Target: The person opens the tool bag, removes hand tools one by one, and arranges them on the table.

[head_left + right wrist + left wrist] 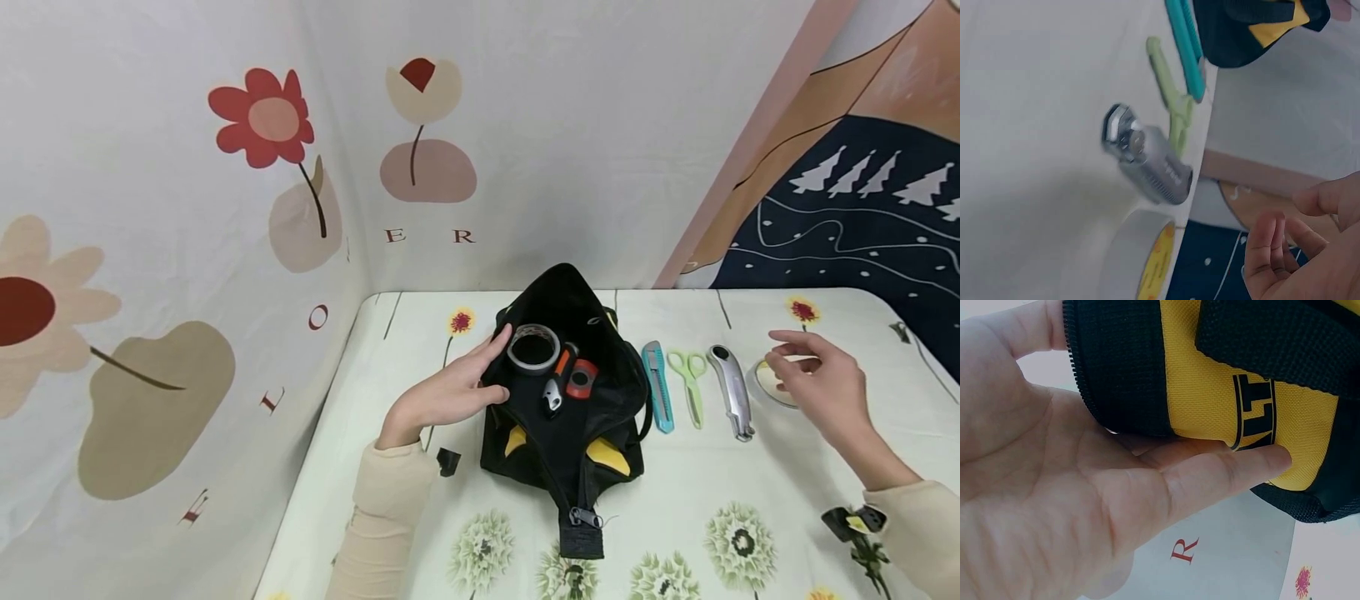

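My left hand (450, 387) holds the left side of an open black-and-yellow tool bag (558, 454), thumb at the zipped edge and fingers along the yellow outer wall (1204, 369). Inside the bag lie a grey tape roll (512, 357), an orange-and-black tool with a silver end (556, 388) and a small red-and-black item (582, 380). Over to the right, my right hand (828, 387) hovers with loosely bent fingers and nothing between them. It partly covers a clear tape roll (765, 385), whose yellow core label shows in the right wrist view.
Right of the bag, in a row, lie a teal box cutter (657, 387), light green scissors (692, 387) and a grey utility knife (732, 392). The flowered tablecloth (697, 483) meets a printed cloth wall (555, 192) at the back and left.
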{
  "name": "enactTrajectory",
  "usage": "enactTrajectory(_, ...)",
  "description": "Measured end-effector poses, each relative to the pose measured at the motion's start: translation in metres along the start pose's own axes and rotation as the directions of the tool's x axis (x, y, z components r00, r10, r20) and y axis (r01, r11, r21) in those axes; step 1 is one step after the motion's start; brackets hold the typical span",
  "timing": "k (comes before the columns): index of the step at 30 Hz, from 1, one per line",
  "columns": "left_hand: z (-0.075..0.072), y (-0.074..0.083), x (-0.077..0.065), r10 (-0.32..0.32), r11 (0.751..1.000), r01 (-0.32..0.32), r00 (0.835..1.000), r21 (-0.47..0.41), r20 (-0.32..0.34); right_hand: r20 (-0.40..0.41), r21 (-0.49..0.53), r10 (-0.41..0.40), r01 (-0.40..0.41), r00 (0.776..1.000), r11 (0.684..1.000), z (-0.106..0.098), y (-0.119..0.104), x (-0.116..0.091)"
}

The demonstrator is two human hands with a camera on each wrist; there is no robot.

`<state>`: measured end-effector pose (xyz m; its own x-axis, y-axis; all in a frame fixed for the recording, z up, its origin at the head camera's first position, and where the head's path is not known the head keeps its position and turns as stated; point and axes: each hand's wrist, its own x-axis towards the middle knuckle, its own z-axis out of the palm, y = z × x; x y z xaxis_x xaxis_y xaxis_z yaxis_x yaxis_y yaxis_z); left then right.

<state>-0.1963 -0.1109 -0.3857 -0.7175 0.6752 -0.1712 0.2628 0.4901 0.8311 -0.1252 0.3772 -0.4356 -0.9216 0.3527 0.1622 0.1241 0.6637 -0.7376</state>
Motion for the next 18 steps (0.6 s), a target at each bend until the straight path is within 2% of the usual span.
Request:
enactTrajectory(5,0.0,0.0,0.0,0.008,1.0,-0.008,1.0,0.005,0.0,-0.024,0.011,-0.056,0.057,0.998,0.998,0.006,-0.021,-0.002)
enactTrajectory(12,-0.001,0.001,0.0,0.011,1.0,-0.011,1.0,0.007,0.0,-0.011,-0.009,-0.127,0.127,0.992,0.992,0.018,-0.051,-0.006)
enactTrajectory(18,-0.001,0.002,-0.001,0.001,1.0,-0.001,1.0,0.013,-0.002,0.032,0.055,-0.207,0.205,0.978,0.977,0.032,-0.076,-0.012)
